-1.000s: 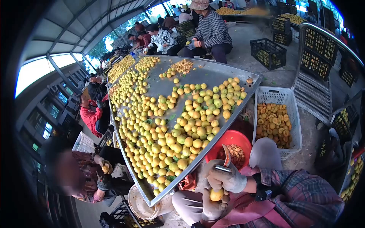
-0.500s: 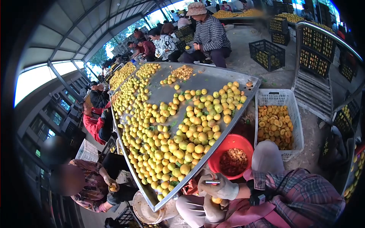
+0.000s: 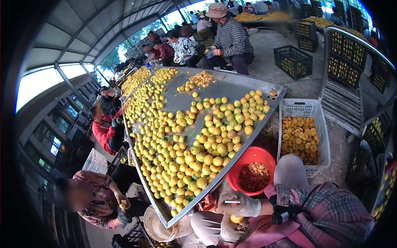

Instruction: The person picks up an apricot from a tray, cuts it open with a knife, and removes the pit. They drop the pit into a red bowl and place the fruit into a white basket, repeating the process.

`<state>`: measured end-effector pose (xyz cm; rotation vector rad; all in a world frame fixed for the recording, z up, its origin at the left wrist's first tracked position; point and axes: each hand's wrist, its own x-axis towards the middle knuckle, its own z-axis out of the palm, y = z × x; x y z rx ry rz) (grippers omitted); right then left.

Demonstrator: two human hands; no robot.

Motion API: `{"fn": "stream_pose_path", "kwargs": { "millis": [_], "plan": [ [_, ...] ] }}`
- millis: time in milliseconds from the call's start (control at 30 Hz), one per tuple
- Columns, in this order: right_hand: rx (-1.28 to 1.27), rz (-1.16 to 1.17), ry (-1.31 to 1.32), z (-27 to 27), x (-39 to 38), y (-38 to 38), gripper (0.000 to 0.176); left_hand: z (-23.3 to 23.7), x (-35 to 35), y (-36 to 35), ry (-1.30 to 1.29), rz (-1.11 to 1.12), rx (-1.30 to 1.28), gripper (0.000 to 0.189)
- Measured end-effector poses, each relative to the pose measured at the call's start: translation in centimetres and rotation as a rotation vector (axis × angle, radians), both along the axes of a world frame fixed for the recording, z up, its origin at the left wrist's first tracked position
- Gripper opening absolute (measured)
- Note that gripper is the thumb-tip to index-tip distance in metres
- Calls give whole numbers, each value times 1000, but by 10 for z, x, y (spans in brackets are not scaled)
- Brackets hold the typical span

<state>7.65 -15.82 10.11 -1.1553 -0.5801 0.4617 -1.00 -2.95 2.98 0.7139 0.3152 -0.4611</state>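
Observation:
My right hand (image 3: pixel 244 205), in a pale work glove, is closed around a small silver stick-like tool (image 3: pixel 232 202) whose short bright end shows past the fingers. Just below it, my left hand (image 3: pixel 230 229), gloved too, grips a yellow-orange apricot (image 3: pixel 236 218). The fruit sits between the two hands, close under the right one. Both hands are over my lap, by the near corner of a metal table (image 3: pixel 178 84) heaped with apricots (image 3: pixel 198 159). Beyond my right hand stands a red basin (image 3: pixel 237 171) with brownish pits or scraps (image 3: pixel 254 177) in it.
A white crate (image 3: pixel 304 105) of halved apricots (image 3: pixel 300 138) stands beside my knee. A pale bucket (image 3: pixel 159 225) is under the table corner. One co-worker (image 3: pixel 97 198) sits across the corner, others along the far side. Black crates (image 3: pixel 292 62) and a metal cart (image 3: pixel 341 97) are at right.
The apricot in my left hand shows more fully below my right hand. My right hand has turned slightly with the tool. The whole view has shifted a little.

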Motion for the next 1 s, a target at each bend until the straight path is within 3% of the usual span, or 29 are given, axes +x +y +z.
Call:
{"fn": "stream_pose_path", "kwargs": {
  "millis": [33, 100, 167, 233, 267, 300, 367, 400, 467, 567, 600, 633, 667, 733, 767, 800, 833, 867, 933, 967, 1000],
  "plan": [
    [-25, -35, 173, 5, 4, -3, 12, 4, 4, 4, -3, 4, 1, 31],
    [366, 155, 541, 4, 17, -8, 17, 25, 12, 3, 363, 68, -197, 38],
    [375, 85, 552, 14, 15, -4, 20, 33, 8, -8, 352, 169, -57, 44],
    [294, -27, 579, 21, 15, -3, 20, 19, 4, -1, -103, 9, 291, 57],
    [266, -62, 600, 26, 15, -2, 21, 28, 6, -6, -129, 75, 306, 43],
    [267, -61, 600, 26, 16, -1, 21, 31, 10, -9, -129, 76, 307, 43],
    [261, -75, 601, 25, 17, 0, 21, 33, 15, -14, -547, 116, 806, 28],
    [262, -75, 603, 25, 17, 1, 21, 29, 17, -14, -546, 115, 807, 28],
    [257, -50, 588, 27, 16, 5, 18, 20, 24, -14, -954, 297, 1296, 14],
    [208, -33, 379, 15, 18, 16, 16, 11, 21, -15, -903, 388, 1327, 14],
    [202, 14, 347, 7, 20, 19, 7, -1, 20, -13, -904, 387, 1328, 14],
    [202, 13, 347, 3, 19, 21, 7, -19, 18, -8, -542, 454, 811, 18],
    [-121, -190, -201, -1, 18, 23, 8, -15, 19, -9, -181, 483, 292, 22],
    [-776, -564, -1304, -5, 16, 25, 20, -5, 14, -13, -191, 465, 280, 26],
    [-778, -562, -1305, -2, 15, 23, 20, 11, 11, -19, -201, 448, 271, 29],
    [-572, -458, -1144, 3, 12, 19, 20, 29, 7, -27, -573, 375, 1024, 31],
    [-372, -354, -979, 7, 9, 17, 20, 26, 7, -24, -573, 376, 1022, 31],
    [-215, -165, -478, 7, 3, 17, 19, 21, 6, -18, -394, 319, 620, 28],
    [-90, -142, -416, 1, 0, 17, 19, 8, 8, 1, 27, 168, -327, 25],
    [37, -119, -353, -3, -2, 16, 20, 14, 7, -4, 28, 162, -328, 25],
    [-55, -268, -643, -7, -3, 17, 25, 24, 4, -12, -86, 181, 86, 28]
  ]
}}
